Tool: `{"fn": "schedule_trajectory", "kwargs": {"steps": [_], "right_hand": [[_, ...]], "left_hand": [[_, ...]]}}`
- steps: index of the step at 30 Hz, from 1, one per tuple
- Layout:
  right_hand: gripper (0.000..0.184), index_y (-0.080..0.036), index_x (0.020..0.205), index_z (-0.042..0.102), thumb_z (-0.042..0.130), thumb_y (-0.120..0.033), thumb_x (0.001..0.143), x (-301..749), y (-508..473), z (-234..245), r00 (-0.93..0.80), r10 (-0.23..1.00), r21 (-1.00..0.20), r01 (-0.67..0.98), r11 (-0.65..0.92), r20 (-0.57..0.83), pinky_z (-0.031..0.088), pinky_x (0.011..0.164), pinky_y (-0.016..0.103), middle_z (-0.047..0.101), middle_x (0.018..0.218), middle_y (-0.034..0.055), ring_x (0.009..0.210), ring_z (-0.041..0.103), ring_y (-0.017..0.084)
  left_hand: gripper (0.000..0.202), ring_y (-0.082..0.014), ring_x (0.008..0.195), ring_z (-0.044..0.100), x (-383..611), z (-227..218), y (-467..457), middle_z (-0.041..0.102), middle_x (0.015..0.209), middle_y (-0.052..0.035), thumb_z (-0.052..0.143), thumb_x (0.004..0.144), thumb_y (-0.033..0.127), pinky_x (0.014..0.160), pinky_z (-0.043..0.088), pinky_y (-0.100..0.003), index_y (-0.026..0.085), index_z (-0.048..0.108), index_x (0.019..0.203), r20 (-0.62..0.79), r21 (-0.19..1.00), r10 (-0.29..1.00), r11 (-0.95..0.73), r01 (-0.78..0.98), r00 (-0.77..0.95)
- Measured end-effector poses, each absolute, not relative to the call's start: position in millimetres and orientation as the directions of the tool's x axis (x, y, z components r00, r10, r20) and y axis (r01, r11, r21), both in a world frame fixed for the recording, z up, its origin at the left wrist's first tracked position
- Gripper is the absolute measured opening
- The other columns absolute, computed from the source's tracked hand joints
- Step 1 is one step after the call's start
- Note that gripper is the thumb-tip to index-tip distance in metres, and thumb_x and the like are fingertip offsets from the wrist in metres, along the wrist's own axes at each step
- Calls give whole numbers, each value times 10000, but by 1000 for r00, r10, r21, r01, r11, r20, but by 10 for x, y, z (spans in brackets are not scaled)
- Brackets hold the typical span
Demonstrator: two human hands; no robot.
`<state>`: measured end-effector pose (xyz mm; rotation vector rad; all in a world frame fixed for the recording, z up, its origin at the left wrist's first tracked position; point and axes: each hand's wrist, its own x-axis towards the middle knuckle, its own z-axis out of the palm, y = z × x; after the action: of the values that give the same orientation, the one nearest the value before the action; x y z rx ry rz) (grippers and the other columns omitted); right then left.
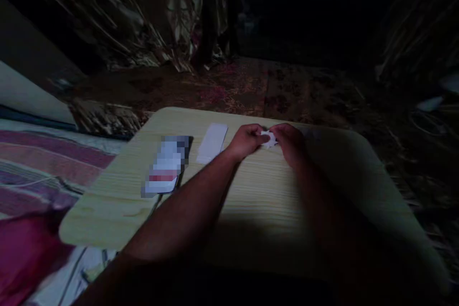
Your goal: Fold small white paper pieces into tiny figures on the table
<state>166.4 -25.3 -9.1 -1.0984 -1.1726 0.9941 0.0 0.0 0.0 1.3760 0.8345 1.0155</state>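
Observation:
Both hands meet over the far part of a pale wooden table [258, 191]. Between them is a small white piece of paper [268, 139] with uneven edges. My left hand [247, 141] pinches it from the left, the thumb lying across its face. From the right, my right hand [289, 141] grips its other side with closed fingers. Left of my hands lies a flat white rectangular sheet or pad [212, 142]. Further left rests a flat phone-like object [167, 165] with a blurred-out face and a dark edge.
A cable runs from the phone-like object toward the near side. Striped bedding [46, 162] and a dark red cloth [32, 253] lie at the left. Beyond the table are a patterned carpet [229, 86] and hanging curtains [172, 9]. The room is dim.

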Motion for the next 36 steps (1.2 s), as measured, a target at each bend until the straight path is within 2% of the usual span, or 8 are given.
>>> {"fn": "schedule_trajectory", "kwargs": {"steps": [4, 12, 18, 21, 24, 28, 32, 36], "right_hand": [[306, -200, 886, 663, 751, -444, 725, 1648, -263, -67, 127, 979, -979, -110, 173, 159, 548, 600, 290, 693, 793, 7, 706, 647, 165], [247, -178, 811, 645, 735, -392, 726, 1604, -311, 18, 123, 985, -993, 35, 114, 117, 528, 624, 296, 682, 656, 5, 597, 626, 144], [201, -176, 788, 642, 711, -362, 749, 1617, -290, -18, 148, 978, -989, 15, 147, 148, 512, 599, 281, 661, 611, -11, 560, 611, 133], [189, -180, 783, 640, 712, -352, 746, 1618, -275, -44, 164, 975, -989, -4, 150, 147, 514, 584, 278, 659, 603, -14, 549, 606, 133], [187, -181, 786, 644, 718, -346, 742, 1617, -268, -57, 175, 973, -988, -12, 153, 149, 513, 573, 273, 661, 599, -15, 544, 607, 133], [188, -179, 776, 646, 716, -350, 744, 1615, -277, -45, 180, 973, -988, -10, 152, 148, 504, 567, 263, 661, 596, -15, 545, 607, 130], [201, -186, 772, 639, 715, -369, 736, 1615, -275, -46, 191, 972, -990, -8, 143, 139, 507, 569, 268, 658, 598, -18, 547, 608, 133], [219, -189, 788, 638, 715, -387, 738, 1616, -258, -65, 196, 970, -989, 1, 145, 143, 517, 575, 275, 661, 608, -15, 544, 607, 136]], "left_hand": [[357, -46, 456, 390, -6, 29, 30, 508, 559, 58, 834, 627, 415, 457, 238, -209, 162, 600, 723, 24, 977, 948, 45, -209, 317], [413, -47, 432, 404, -19, 67, 20, 520, 523, 45, 866, 600, 433, 419, 218, -199, 159, 578, 712, -17, 958, 936, 116, -262, 352], [484, -69, 422, 433, -13, 119, 26, 513, 534, 23, 699, 738, 628, 395, 203, -211, 155, 610, 795, -28, 916, 938, 162, -367, 345], [522, -77, 427, 457, -10, 132, 45, 517, 575, 16, 668, 746, 657, 385, 202, -216, 145, 616, 835, -64, 871, 942, 214, -442, 330], [495, -74, 422, 450, -10, 127, 56, 512, 580, 14, 677, 748, 625, 382, 192, -221, 139, 609, 819, -64, 857, 938, 227, -463, 341], [394, -68, 406, 416, -18, 114, 43, 475, 507, 27, 702, 758, 527, 394, 173, -222, 156, 571, 733, -16, 896, 931, 176, -408, 365], [317, -55, 400, 382, -20, 108, 12, 483, 476, 44, 799, 677, 386, 407, 164, -213, 158, 586, 734, -11, 934, 933, 138, -329, 360], [338, -46, 401, 361, -6, 95, 3, 491, 477, 55, 849, 602, 319, 408, 177, -207, 162, 565, 696, -11, 938, 946, 122, -323, 325]]}}
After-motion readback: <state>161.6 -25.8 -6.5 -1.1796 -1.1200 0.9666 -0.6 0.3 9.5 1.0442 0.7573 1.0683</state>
